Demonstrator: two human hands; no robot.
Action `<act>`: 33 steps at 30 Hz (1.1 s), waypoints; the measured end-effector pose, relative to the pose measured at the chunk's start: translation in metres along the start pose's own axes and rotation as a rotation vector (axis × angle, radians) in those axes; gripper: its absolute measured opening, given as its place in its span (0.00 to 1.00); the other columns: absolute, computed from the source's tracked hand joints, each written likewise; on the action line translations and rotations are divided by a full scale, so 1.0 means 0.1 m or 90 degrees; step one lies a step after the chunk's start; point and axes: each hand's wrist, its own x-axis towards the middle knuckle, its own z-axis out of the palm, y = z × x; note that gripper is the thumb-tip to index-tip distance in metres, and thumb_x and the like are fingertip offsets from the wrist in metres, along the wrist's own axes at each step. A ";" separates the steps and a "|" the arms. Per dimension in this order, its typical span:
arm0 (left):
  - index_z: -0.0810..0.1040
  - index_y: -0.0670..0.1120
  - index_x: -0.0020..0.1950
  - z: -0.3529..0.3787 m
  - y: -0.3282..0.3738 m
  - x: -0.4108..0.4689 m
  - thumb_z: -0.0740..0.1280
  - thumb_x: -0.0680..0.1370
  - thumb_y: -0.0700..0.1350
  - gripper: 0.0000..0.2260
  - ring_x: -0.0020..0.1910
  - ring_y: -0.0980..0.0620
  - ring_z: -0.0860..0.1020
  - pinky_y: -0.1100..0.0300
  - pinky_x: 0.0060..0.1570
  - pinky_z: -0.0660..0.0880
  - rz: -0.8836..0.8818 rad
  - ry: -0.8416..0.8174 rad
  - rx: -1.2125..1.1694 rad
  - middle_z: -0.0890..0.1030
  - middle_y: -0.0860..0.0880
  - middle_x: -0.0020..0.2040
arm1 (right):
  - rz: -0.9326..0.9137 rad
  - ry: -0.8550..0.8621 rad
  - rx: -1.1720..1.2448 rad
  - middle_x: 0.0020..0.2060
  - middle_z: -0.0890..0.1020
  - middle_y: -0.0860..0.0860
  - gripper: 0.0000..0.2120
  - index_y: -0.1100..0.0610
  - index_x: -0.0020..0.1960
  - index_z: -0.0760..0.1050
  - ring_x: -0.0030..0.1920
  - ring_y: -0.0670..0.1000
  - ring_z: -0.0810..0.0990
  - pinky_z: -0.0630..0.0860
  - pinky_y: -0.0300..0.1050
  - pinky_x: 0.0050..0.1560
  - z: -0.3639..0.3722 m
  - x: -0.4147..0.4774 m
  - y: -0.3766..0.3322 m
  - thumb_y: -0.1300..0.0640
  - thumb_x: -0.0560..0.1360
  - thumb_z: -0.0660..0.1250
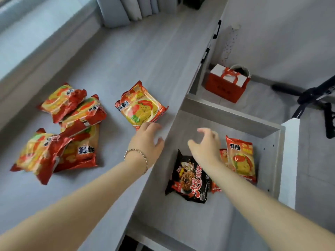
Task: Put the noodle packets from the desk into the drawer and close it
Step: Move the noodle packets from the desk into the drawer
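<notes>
A: Where are the noodle packets?
B: A pile of red-and-yellow packets (59,131) lies toward the desk's (126,51) left edge; a single packet (141,105) lies near its right edge.

A: And the drawer (272,160)?
B: Pulled out. A black packet (188,178) lies flat; a red-and-yellow packet (241,158) leans by the right wall.

A: The hands?
B: The left hand (145,142), fingers spread, touches the single packet's near corner. The right hand (206,144) hovers over the drawer, fingers loosely spread, holding nothing.

A home room; grey desk (126,51), gift bag (226,84) on floor.
</notes>
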 end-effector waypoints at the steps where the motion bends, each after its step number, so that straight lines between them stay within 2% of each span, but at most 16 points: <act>1: 0.73 0.43 0.64 -0.14 -0.08 0.02 0.64 0.77 0.41 0.16 0.63 0.43 0.72 0.54 0.60 0.70 0.007 0.047 0.027 0.72 0.45 0.66 | -0.071 -0.004 -0.037 0.68 0.65 0.56 0.23 0.57 0.66 0.67 0.66 0.53 0.65 0.62 0.42 0.65 0.10 0.02 -0.16 0.56 0.73 0.66; 3: 0.72 0.44 0.66 -0.42 -0.31 0.09 0.65 0.76 0.41 0.18 0.67 0.43 0.68 0.52 0.65 0.67 -0.010 0.119 0.099 0.70 0.44 0.68 | -0.186 -0.025 -0.134 0.72 0.60 0.58 0.28 0.58 0.69 0.63 0.74 0.56 0.56 0.55 0.47 0.73 0.36 0.07 -0.53 0.52 0.72 0.67; 5: 0.66 0.46 0.71 -0.66 -0.58 0.16 0.65 0.76 0.42 0.23 0.73 0.43 0.60 0.49 0.71 0.60 -0.051 0.145 0.186 0.63 0.44 0.73 | -0.248 -0.059 -0.249 0.75 0.52 0.61 0.40 0.57 0.74 0.54 0.76 0.59 0.47 0.50 0.53 0.75 0.64 0.13 -0.87 0.45 0.70 0.68; 8: 0.53 0.48 0.76 -0.81 -0.89 0.28 0.64 0.77 0.45 0.31 0.78 0.45 0.47 0.48 0.76 0.50 -0.069 0.109 0.335 0.50 0.46 0.79 | -0.243 -0.084 -0.421 0.76 0.43 0.66 0.54 0.55 0.76 0.39 0.76 0.64 0.40 0.43 0.58 0.75 0.94 0.33 -1.11 0.37 0.66 0.69; 10: 0.48 0.49 0.77 -0.88 -1.10 0.38 0.63 0.78 0.47 0.33 0.78 0.47 0.44 0.48 0.76 0.49 -0.078 0.084 0.392 0.46 0.48 0.79 | -0.193 -0.111 -0.495 0.75 0.44 0.68 0.55 0.52 0.76 0.36 0.76 0.66 0.40 0.42 0.61 0.74 1.11 0.42 -1.15 0.34 0.65 0.68; 12: 0.49 0.50 0.77 -0.93 -1.21 0.46 0.63 0.78 0.48 0.32 0.78 0.47 0.49 0.49 0.74 0.54 -0.096 0.067 0.395 0.49 0.47 0.79 | -0.160 -0.118 -0.510 0.74 0.50 0.68 0.53 0.50 0.76 0.39 0.75 0.67 0.45 0.44 0.63 0.73 1.19 0.47 -1.12 0.34 0.65 0.68; 14: 0.55 0.49 0.75 -0.97 -1.28 0.51 0.64 0.77 0.48 0.29 0.76 0.45 0.57 0.49 0.69 0.62 -0.081 0.068 0.419 0.58 0.46 0.77 | -0.166 -0.082 -0.487 0.71 0.60 0.67 0.49 0.50 0.76 0.45 0.72 0.66 0.56 0.51 0.62 0.73 1.23 0.46 -1.10 0.36 0.65 0.68; 17: 0.61 0.46 0.72 -1.00 -1.31 0.51 0.72 0.71 0.46 0.33 0.69 0.44 0.69 0.51 0.57 0.73 -0.019 0.079 0.508 0.69 0.45 0.71 | -0.174 -0.064 -0.464 0.66 0.65 0.64 0.48 0.50 0.75 0.49 0.67 0.64 0.64 0.58 0.58 0.70 1.18 0.41 -1.04 0.38 0.64 0.69; 19: 0.73 0.43 0.65 -1.05 -1.25 0.46 0.79 0.63 0.45 0.32 0.57 0.43 0.81 0.53 0.45 0.79 0.056 0.101 0.533 0.81 0.44 0.60 | -0.175 -0.074 -0.428 0.65 0.66 0.62 0.48 0.50 0.74 0.49 0.66 0.62 0.64 0.59 0.57 0.68 1.10 0.37 -0.97 0.38 0.63 0.70; 21: 0.81 0.41 0.55 -1.06 -1.11 0.39 0.81 0.59 0.43 0.26 0.44 0.43 0.85 0.56 0.35 0.80 0.144 0.163 0.523 0.86 0.44 0.48 | -0.165 -0.074 -0.341 0.64 0.67 0.60 0.48 0.49 0.73 0.50 0.66 0.61 0.64 0.60 0.56 0.69 0.98 0.28 -0.86 0.38 0.61 0.70; 23: 0.83 0.41 0.53 -1.00 -0.89 0.27 0.81 0.60 0.43 0.23 0.42 0.43 0.86 0.55 0.35 0.81 0.231 0.225 0.462 0.86 0.44 0.46 | -0.151 -0.043 -0.237 0.64 0.67 0.58 0.47 0.47 0.73 0.51 0.67 0.61 0.64 0.61 0.55 0.69 0.82 0.17 -0.68 0.39 0.61 0.71; 26: 0.81 0.42 0.57 -0.76 -0.52 0.06 0.76 0.65 0.42 0.21 0.46 0.42 0.85 0.52 0.41 0.81 0.339 0.264 0.346 0.86 0.43 0.50 | -0.089 0.040 -0.135 0.64 0.68 0.58 0.45 0.47 0.72 0.55 0.65 0.60 0.67 0.68 0.56 0.66 0.52 0.00 -0.24 0.39 0.62 0.73; 29: 0.72 0.45 0.60 -0.32 -0.20 -0.15 0.78 0.65 0.44 0.27 0.49 0.44 0.85 0.51 0.45 0.81 0.412 0.217 0.285 0.85 0.45 0.53 | 0.043 0.103 -0.130 0.62 0.72 0.60 0.45 0.50 0.70 0.58 0.62 0.61 0.71 0.71 0.58 0.63 0.22 -0.05 0.37 0.35 0.60 0.71; 31: 0.70 0.46 0.61 -0.02 -0.05 -0.28 0.80 0.61 0.45 0.32 0.50 0.46 0.85 0.52 0.46 0.81 0.448 0.155 0.279 0.85 0.46 0.53 | 0.158 0.085 -0.175 0.65 0.70 0.62 0.45 0.50 0.71 0.57 0.65 0.64 0.68 0.67 0.58 0.66 0.07 -0.06 0.72 0.35 0.61 0.70; 33: 0.71 0.45 0.61 0.28 0.10 -0.37 0.81 0.59 0.43 0.34 0.51 0.45 0.84 0.51 0.49 0.81 0.466 0.088 0.305 0.85 0.46 0.53 | 0.214 0.061 -0.253 0.67 0.68 0.63 0.45 0.51 0.72 0.56 0.68 0.65 0.65 0.62 0.58 0.68 -0.07 -0.08 1.02 0.35 0.63 0.70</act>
